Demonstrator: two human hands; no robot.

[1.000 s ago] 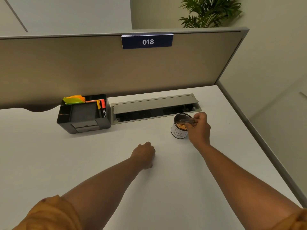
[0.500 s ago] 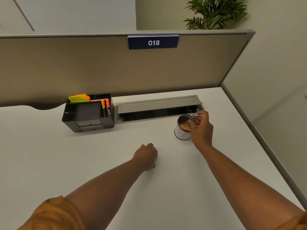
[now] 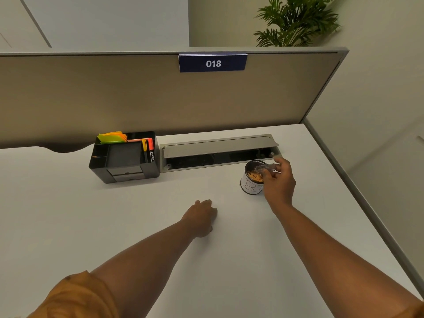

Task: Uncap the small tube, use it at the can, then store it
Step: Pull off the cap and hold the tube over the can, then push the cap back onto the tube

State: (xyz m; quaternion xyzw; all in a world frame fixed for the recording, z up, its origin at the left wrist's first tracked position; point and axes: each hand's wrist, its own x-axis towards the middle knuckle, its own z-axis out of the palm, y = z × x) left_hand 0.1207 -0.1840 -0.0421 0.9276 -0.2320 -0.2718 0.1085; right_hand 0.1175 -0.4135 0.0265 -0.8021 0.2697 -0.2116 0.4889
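A small white can [image 3: 250, 187] with orange bits inside stands on the white desk [image 3: 114, 226], right of centre. My right hand [image 3: 278, 182] holds a small clear tube [image 3: 266, 168] lying nearly level over the can's open top, its mouth pointing left above the orange contents. My left hand [image 3: 202, 216] rests on the desk as a closed fist, left of and nearer than the can; whether it hides anything I cannot tell.
A black desk organiser [image 3: 125, 157] with sticky notes and pens stands at the back left. An open cable tray [image 3: 220, 152] runs along the back behind the can. A partition panel [image 3: 160, 99] walls the far edge; the desk's right edge [image 3: 358, 198] is close.
My right hand has kept the tube over the can, tipping it up briefly and bringing it back nearly level. My left fist has stayed on the desk.
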